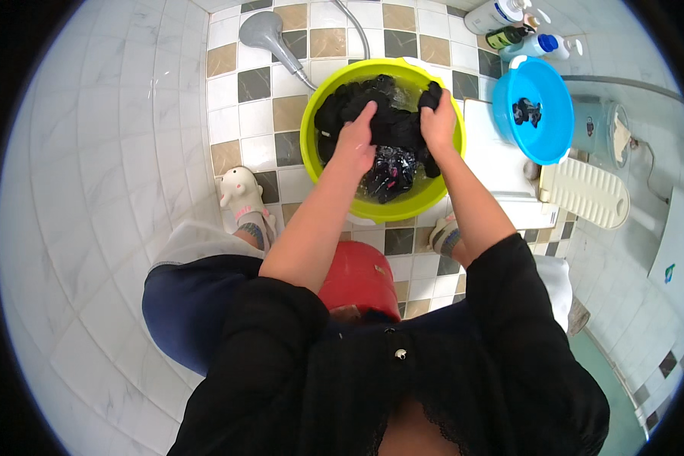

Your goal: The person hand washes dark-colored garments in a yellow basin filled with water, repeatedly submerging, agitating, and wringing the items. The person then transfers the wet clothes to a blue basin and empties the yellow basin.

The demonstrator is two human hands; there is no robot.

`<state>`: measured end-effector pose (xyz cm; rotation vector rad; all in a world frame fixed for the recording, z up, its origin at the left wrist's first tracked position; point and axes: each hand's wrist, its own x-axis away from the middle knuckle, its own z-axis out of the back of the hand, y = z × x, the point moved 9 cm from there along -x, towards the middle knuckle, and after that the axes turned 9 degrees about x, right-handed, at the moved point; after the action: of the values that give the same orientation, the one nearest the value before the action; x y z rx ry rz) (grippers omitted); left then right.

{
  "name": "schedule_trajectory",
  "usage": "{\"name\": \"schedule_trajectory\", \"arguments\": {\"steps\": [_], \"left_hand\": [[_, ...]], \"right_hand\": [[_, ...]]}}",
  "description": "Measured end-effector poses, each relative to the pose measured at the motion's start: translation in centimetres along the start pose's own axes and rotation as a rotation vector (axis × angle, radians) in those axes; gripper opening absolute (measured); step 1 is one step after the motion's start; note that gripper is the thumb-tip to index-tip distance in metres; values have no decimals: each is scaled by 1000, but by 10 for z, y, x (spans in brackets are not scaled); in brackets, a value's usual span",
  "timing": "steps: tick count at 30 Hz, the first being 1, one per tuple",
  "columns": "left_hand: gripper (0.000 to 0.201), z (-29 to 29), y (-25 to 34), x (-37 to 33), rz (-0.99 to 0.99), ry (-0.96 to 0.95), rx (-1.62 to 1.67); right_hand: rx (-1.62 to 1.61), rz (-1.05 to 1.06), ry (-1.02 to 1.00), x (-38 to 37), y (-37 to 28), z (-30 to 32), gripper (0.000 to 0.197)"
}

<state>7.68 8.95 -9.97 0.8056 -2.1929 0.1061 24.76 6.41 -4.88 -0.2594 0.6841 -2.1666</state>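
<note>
A lime-green basin (308,152) on the tiled floor holds water and a heap of wet black clothes (337,110). Across its middle a black garment (397,128) stretches between my two hands. My left hand (359,141) grips the near left part of it, thumb up on top. At the basin's right side my right hand (438,124) has its fingers wrapped round a bunched end of the same garment. Below them, a darker wet piece with a small pink spot (392,182) lies in the water.
A shower head (262,32) with its hose lies beyond the basin. To the right stand a blue basin (551,137) with a small dark cloth in it, a cream ridged washboard (587,193) and several pump bottles (498,15). Between my legs is a red stool (361,277).
</note>
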Motion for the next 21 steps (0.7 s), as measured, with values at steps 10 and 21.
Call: {"name": "schedule_trajectory", "arguments": {"steps": [10,21], "left_hand": [[78,59,-52,0,182,299,-10],[76,19,-29,-11,441,3,21]], "right_hand": [[510,-152,-525,26,95,-115,50],[-598,-277,-377,64,-41,-20,33]]}}
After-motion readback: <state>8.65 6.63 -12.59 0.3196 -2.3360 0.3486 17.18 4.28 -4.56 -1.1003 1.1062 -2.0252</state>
